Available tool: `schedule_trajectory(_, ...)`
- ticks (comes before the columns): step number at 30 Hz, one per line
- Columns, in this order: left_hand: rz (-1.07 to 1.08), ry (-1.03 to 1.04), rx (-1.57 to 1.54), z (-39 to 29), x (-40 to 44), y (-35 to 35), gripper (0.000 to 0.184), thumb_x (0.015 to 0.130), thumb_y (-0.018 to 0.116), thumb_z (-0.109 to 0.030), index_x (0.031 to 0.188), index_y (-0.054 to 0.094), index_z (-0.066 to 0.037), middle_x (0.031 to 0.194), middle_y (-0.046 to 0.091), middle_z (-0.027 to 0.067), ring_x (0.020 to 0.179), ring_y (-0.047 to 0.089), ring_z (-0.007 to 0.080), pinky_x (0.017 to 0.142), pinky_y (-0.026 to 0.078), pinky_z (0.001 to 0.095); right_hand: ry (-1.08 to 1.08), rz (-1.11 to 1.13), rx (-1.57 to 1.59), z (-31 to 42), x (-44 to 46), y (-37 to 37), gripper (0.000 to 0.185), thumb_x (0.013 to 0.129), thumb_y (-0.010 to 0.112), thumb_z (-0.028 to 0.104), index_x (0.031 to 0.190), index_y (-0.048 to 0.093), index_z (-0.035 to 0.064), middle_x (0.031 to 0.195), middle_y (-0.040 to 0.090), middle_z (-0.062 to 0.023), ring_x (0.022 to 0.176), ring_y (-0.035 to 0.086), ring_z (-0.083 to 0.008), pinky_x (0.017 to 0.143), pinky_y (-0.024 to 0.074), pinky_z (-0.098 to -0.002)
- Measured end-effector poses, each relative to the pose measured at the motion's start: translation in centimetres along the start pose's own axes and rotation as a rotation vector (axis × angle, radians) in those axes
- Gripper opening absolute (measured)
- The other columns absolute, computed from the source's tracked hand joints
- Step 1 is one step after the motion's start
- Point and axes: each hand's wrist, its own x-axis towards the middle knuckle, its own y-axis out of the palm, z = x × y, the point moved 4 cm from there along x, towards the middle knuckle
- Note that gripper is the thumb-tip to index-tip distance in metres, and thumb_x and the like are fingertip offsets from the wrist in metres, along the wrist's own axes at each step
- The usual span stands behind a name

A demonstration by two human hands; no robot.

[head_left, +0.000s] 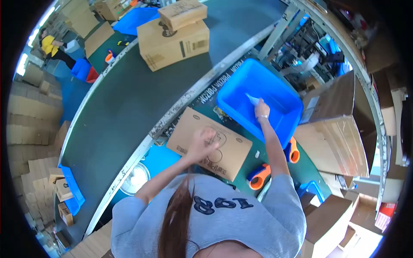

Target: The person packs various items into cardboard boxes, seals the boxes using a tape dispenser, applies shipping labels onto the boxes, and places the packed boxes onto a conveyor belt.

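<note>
A flat brown cardboard box [230,161] with dark printing lies in front of my body. My left hand [203,144] is over its top, with the fingers curled; whether they hold anything is too blurred to tell. Beyond the box, to the right, is a blue plastic bin [286,101]. My right hand [261,109] reaches into this bin, its fingers closed on a small whitish-blue piece [253,99]. Two orange and dark blue tape dispensers [259,176] rest near the box and the bin.
A dark conveyor [116,86] curves past on the left behind a metal rail. Stacked cartons [174,47] sit on it. A large open carton [331,142] stands right of the bin. A person in yellow [49,45] stands far left.
</note>
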Motion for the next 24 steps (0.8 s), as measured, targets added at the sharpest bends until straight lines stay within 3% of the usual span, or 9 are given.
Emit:
schedule_trajectory(1, 0.02, -0.004, -0.012, -0.3, 1.2, 0.5, 0.044, 0.077, 0.069, -0.024, 0.114, 0.059, -0.003, 0.119, 0.053, 0.0124, 0.104, 0.052, 0.0257, 0.089, 0.04, 0.034, 0.02, 0.01, -0.008, 0.7, -1.5, -1.2, 0.03, 0.083, 0.057, 0.024, 0.107, 0.057, 0.0057, 0.081, 0.065, -0.0189, 0.068, 0.063, -0.0379, 0.06, 0.0499, -0.0446)
schedule_trajectory(3, -0.031, -0.356, -0.386, -0.4, 3.3, 1.1, 0.048, 0.081, 0.069, -0.025, 0.12, 0.055, 0.0, 0.121, 0.054, 0.0135, 0.106, 0.053, 0.0245, 0.091, 0.041, 0.0354, -0.159, -0.262, 0.103, 4.9, -3.9, -6.0, 0.017, 0.081, 0.058, 0.019, 0.094, 0.059, 0.009, 0.064, 0.063, -0.0138, 0.053, 0.059, -0.0383, 0.051, 0.0465, -0.044)
schedule_trajectory(5, -0.048, -0.342, -0.594, -2.0, 5.2, 1.3, 0.044, 0.087, 0.064, -0.018, 0.125, 0.052, 0.001, 0.131, 0.049, 0.0154, 0.116, 0.048, 0.0221, 0.096, 0.041, 0.0338, -0.221, -0.296, 0.137, 10.1, -9.1, -12.0, 0.009, 0.08, 0.058, 0.016, 0.088, 0.06, 0.0114, 0.059, 0.06, -0.0095, 0.046, 0.055, -0.0346, 0.049, 0.0454, -0.0403)
schedule_trajectory(6, -0.04, -0.341, -0.601, -2.7, 6.5, 1.4, 0.044, 0.087, 0.064, -0.018, 0.125, 0.052, 0.001, 0.131, 0.049, 0.0154, 0.116, 0.048, 0.0221, 0.096, 0.041, 0.0338, -0.16, -0.141, -0.062, 12.8, -11.0, -14.5, 0.018, 0.08, 0.059, 0.017, 0.096, 0.063, 0.0104, 0.069, 0.061, -0.0076, 0.053, 0.056, -0.0287, 0.05, 0.0456, -0.0353)
schedule_trajectory(8, 0.015, -0.244, -0.945, -4.1, 8.0, 1.4, 0.043, 0.089, 0.062, -0.015, 0.127, 0.05, 0.001, 0.125, 0.053, 0.0153, 0.112, 0.05, 0.0204, 0.094, 0.043, 0.032, -0.397, -0.444, 0.166, 16.4, -15.8, -17.9, 0.029, 0.078, 0.06, 0.015, 0.106, 0.062, 0.008, 0.085, 0.058, -0.0073, 0.068, 0.058, -0.024, 0.052, 0.047, -0.0322)
schedule_trajectory(11, -0.132, -0.284, -0.723, -3.5, 8.1, 0.2, 0.035, 0.089, 0.06, -0.011, 0.121, 0.055, 0.001, 0.113, 0.06, 0.0131, 0.099, 0.056, 0.0164, 0.084, 0.047, 0.0265, -0.411, -0.308, 0.281, 17.8, -19.2, -20.0, 0.033, 0.078, 0.062, 0.014, 0.11, 0.062, 0.0078, 0.093, 0.058, -0.0072, 0.073, 0.057, -0.0234, 0.055, 0.047, -0.0304)
schedule_trajectory(13, -0.056, -0.26, -0.699, -2.1, 8.7, -1.1, 0.028, 0.086, 0.06, -0.009, 0.112, 0.059, 0.003, 0.095, 0.064, 0.0102, 0.079, 0.059, 0.0126, 0.069, 0.048, 0.021, -0.439, -0.187, 0.396, 18.1, -19.4, -21.1, 0.037, 0.079, 0.064, 0.013, 0.115, 0.061, 0.0076, 0.101, 0.057, -0.0072, 0.079, 0.057, -0.0228, 0.059, 0.0471, -0.0285)
schedule_trajectory(19, 0.129, -0.47, -0.673, -4.2, 7.8, -3.4, 0.017, 0.087, 0.059, -0.007, 0.101, 0.065, 0.001, 0.087, 0.065, 0.0078, 0.071, 0.059, 0.0089, 0.062, 0.047, 0.0184, -0.584, -0.351, 0.565, 18.5, -16.7, -23.6, 0.03, 0.077, 0.066, 0.009, 0.107, 0.066, 0.0063, 0.094, 0.059, -0.0067, 0.073, 0.057, -0.021, 0.061, 0.0472, -0.027)
schedule_trajectory(24, 0.221, -0.512, -0.966, -2.2, 5.7, -2.6, 0.016, 0.087, 0.061, -0.01, 0.096, 0.066, 0.001, 0.08, 0.065, 0.0055, 0.067, 0.059, 0.0085, 0.057, 0.045, 0.017, -0.556, -0.232, 0.684, 18.1, -17.9, -21.5, 0.019, 0.077, 0.067, 0.009, 0.096, 0.068, 0.0087, 0.09, 0.06, -0.0039, 0.068, 0.056, -0.0191, 0.057, 0.0466, -0.0279)
